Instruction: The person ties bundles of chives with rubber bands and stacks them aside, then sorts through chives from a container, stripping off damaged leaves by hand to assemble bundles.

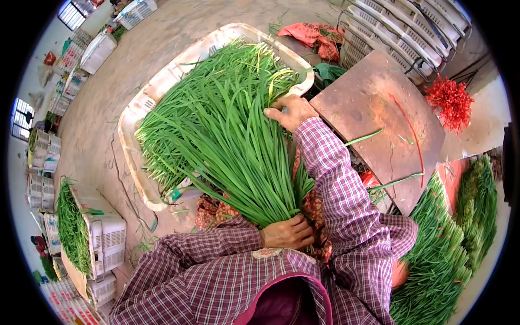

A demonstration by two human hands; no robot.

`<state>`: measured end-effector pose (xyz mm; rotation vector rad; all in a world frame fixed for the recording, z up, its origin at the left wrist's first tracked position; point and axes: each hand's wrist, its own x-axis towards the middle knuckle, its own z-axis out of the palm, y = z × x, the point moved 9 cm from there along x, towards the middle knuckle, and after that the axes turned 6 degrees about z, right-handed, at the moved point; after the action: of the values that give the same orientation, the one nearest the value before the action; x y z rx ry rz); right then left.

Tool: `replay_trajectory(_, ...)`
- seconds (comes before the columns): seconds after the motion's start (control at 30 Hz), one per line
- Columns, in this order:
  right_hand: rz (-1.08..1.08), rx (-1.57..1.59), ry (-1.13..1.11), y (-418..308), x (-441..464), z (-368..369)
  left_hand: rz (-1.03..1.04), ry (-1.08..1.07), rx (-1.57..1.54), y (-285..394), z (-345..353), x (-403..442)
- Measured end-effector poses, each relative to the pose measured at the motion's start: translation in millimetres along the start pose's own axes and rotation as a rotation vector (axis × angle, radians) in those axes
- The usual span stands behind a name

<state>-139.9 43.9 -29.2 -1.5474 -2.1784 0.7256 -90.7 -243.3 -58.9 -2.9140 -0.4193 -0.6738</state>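
Observation:
My left hand [287, 233] is wrapped round the lower end of a thick bunch of garlic chives [238, 146], low in front of my body. Its long green leaves fan out away from me over the white crate [132, 111]. Farther up, my right hand [292, 112] is at the right edge of the leaves, near the crate's corner. Its fingers are curled together with the thumb beside them; what they pinch, if anything, is hidden. More chives, some yellowish at the tips, fill the crate beneath the bunch.
A worn board [374, 119] on the right bears loose stalks and a red tie [406, 124]. Red ties [449, 103] hang in a cluster beyond it. Bundled chives [433, 260] lie at lower right. Stacked crates [401, 32] stand behind; a crate of greens [105, 238] is left.

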Motion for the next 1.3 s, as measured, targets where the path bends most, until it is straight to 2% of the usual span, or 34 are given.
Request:
replay_trajectory(0.07,0.017,0.133,-0.186,4.2,4.4,16.3,0.004,-0.03,0.004,-0.8,-0.2,0.9)
replay_trajectory(0.27,0.115,0.301,-0.12,16.8,-0.9,13.8,0.015,-0.072,0.012,2.6,7.8,-1.8)
replay_trajectory(0.37,0.071,0.236,0.045,13.8,-8.4,0.0,0.015,-0.085,0.014,2.7,6.7,-0.9)
replay_trajectory(0.47,0.125,0.23,0.097,9.2,-17.3,-8.9,0.014,-0.066,0.012,2.4,6.5,-1.2)
replay_trajectory(0.5,0.067,0.203,0.203,3.7,-22.1,-16.3,0.014,-0.066,0.012,2.4,6.7,-1.4)
replay_trajectory(0.53,0.066,0.203,0.203,3.1,-24.3,-15.6,0.014,-0.071,0.003,2.7,7.3,-1.7)
replay_trajectory(0.7,-0.043,0.305,0.402,-7.1,-40.3,-35.0,0.013,-0.088,-0.031,2.9,8.8,-2.1)
replay_trajectory(0.87,-0.074,0.417,0.484,2.7,-48.5,-42.9,0.021,-0.102,-0.043,1.5,3.8,-0.1)
replay_trajectory(0.93,-0.188,0.453,0.595,-2.4,-58.7,-58.4,0.019,-0.08,-0.046,1.1,2.7,0.2)
replay_trajectory(1.23,-0.059,0.49,0.625,9.6,-72.0,-70.9,0.019,-0.049,-0.037,0.0,-2.5,2.7)
replay_trajectory(1.3,0.005,0.527,0.534,13.1,-68.7,-67.0,0.018,-0.054,-0.033,0.0,-2.7,3.1)
